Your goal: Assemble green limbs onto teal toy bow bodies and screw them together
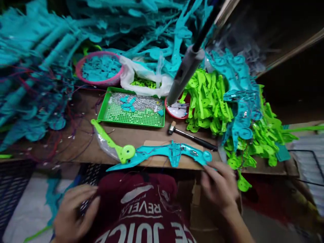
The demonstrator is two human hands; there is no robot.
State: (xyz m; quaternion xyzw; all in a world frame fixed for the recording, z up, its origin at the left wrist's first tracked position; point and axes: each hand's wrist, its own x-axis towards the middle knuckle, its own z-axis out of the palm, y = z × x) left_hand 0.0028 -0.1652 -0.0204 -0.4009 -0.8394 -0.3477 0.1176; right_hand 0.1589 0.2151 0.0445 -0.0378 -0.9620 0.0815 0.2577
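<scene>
Far L: heap of teal plastic parts (22, 101), red + dark wires trailing onto brown tabletop (84, 135). L hand (76, 211) on near side of table edge, beside the maroon T-shirt (139, 202); fingers half curled, thumb apart, nothing seen in it, well apart fr the workpiece. Behind, pink basin (78, 69) of small teal pcs, then white plastic bag (128, 74) w/ tiny green pcs. Perforated green tray (131, 124) in front of those, holding small silvery bits + a few teal pcs.

Workpiece = bow-shaped teal shell (157, 150), lying along the near table edge partly over a tan board (186, 162); lime-green arm (107, 135) w/ round disc at its L end angles up, thin wires along the shell. Red bowl (166, 108) w/ white pcs, grey power screwdriver (186, 72) hanging in front of it, black-handled hammer (194, 138) just behind shell's R half.

R hand (220, 184) at shell's R tip: fingers bent, fingertips at the tip, shell stretching away to the L; can't tell if gripping or only touching. Beyond: lime-green plastic arms (206, 101) piled up, teal shells w/ wiring (240, 114) stacked far R
</scene>
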